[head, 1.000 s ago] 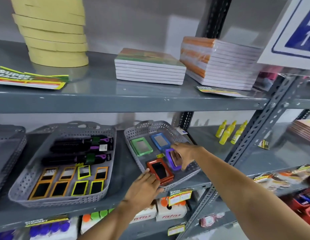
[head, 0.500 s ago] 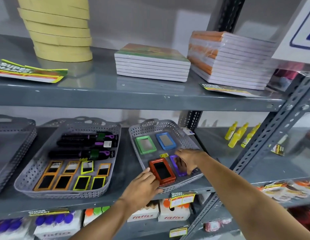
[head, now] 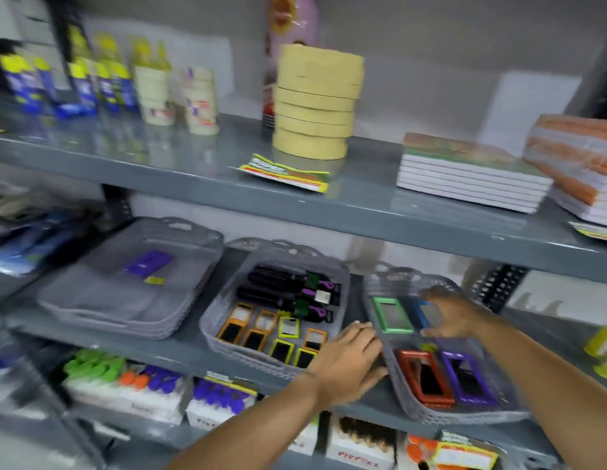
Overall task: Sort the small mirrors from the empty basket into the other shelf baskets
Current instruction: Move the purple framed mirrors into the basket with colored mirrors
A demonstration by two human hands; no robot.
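Four small mirrors point(head: 393, 315) are laid in the right-hand basket point(head: 390, 371) on the middle shelf point(head: 180, 347), green and blue at its back, red and purple at its front, while the right hand point(head: 453, 315) is spread empty above them and the left hand point(head: 351, 361) is pressed flat against its left rim.

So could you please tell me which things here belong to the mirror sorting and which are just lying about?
Job:
right basket
green mirror
red mirror
purple mirrors
left basket stack
middle basket

Lying about:
tape rolls
notebooks
glue bottle
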